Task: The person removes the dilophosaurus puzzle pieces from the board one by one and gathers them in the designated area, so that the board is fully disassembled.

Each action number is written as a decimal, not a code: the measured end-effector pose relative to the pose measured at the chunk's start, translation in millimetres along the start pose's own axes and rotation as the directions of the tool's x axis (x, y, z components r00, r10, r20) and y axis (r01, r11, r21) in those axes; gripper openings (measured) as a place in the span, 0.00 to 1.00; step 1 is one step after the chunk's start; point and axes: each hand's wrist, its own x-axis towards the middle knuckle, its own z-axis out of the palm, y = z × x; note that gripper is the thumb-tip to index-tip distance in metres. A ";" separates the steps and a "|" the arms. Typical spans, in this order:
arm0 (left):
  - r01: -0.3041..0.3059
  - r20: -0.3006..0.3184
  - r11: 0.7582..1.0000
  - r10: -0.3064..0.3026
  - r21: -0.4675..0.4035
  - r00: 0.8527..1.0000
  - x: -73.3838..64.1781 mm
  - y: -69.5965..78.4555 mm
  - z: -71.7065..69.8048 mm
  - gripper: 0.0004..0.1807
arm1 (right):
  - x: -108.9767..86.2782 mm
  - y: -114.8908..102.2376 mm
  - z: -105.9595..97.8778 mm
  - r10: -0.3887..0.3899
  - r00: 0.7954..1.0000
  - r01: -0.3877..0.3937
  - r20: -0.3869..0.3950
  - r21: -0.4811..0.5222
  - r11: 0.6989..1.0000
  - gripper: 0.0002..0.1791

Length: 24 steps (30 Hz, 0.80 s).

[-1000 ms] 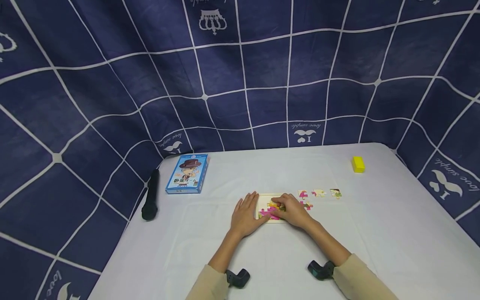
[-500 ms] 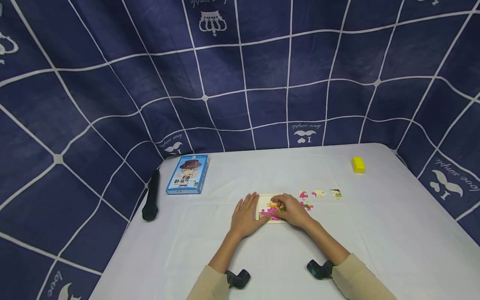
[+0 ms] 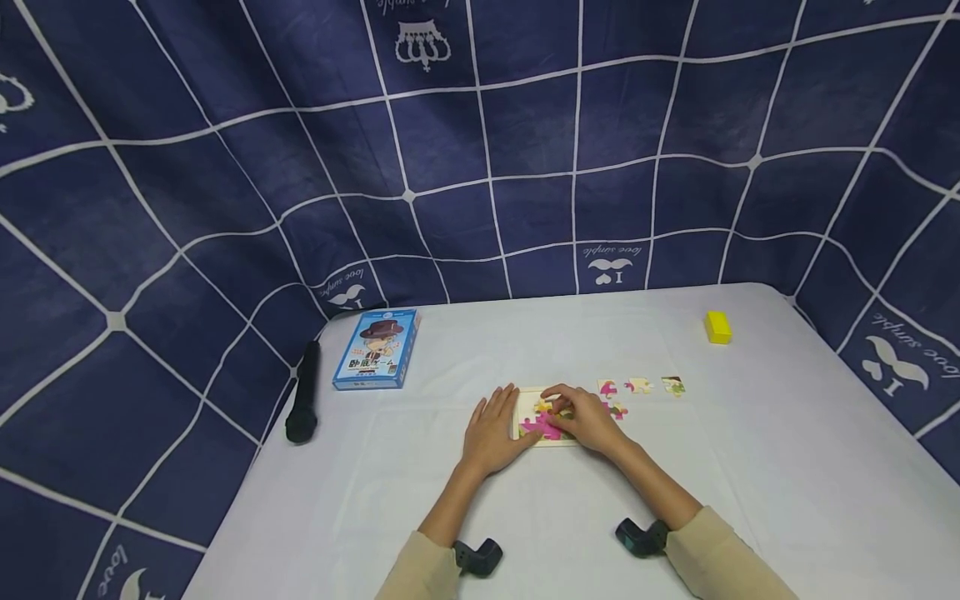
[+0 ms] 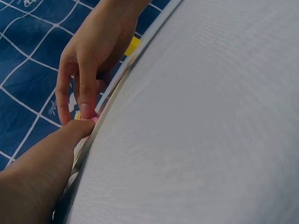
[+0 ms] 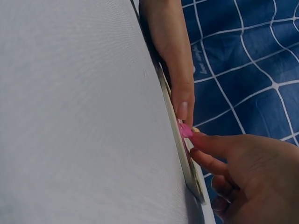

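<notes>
A puzzle board [image 3: 525, 402] with a pale frame lies on the table, partly filled with pink, yellow and green pieces. My left hand [image 3: 491, 433] rests flat over its left side, fingers straight, thumb reaching along the near edge. With thumb and fingers my right hand [image 3: 588, 421] pinches a pink puzzle piece [image 5: 185, 130] over the board. In the right wrist view that piece is tilted up, close to the left thumb [image 5: 182, 107]. The right hand covers the board's right part. Loose puzzle pieces [image 3: 639, 385] lie right of the board, one partly behind the right hand.
At the back left stands a blue card game box [image 3: 377, 348], with a black microphone-like object [image 3: 303, 392] beside it at the table's left edge. A yellow block [image 3: 717, 327] sits at the back right. A dark blue checked curtain [image 3: 525, 125] hangs behind the white table [image 3: 450, 350].
The right hand's fingers have shifted slightly, and more of the pink piece shows between the hands. The left hand keeps its place on the board.
</notes>
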 end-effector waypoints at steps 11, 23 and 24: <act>0.000 0.006 1.000 0.000 -0.009 1.000 1.0 -0.2 -1.0 0.48 | -0.5 1.1 0.7 0.031 0.999 -0.029 -0.017 0.120 0.992 0.17; 0.000 -0.007 1.000 -0.001 -0.016 1.000 -1.2 1.3 -1.1 0.47 | -2.2 -8.1 -10.3 0.065 0.995 -0.050 -0.075 0.186 0.981 0.17; -0.001 -0.011 1.000 0.001 -0.017 1.000 -1.2 1.4 -1.4 0.47 | -2.2 -8.6 -13.0 0.060 0.994 -0.044 -0.088 0.183 0.982 0.17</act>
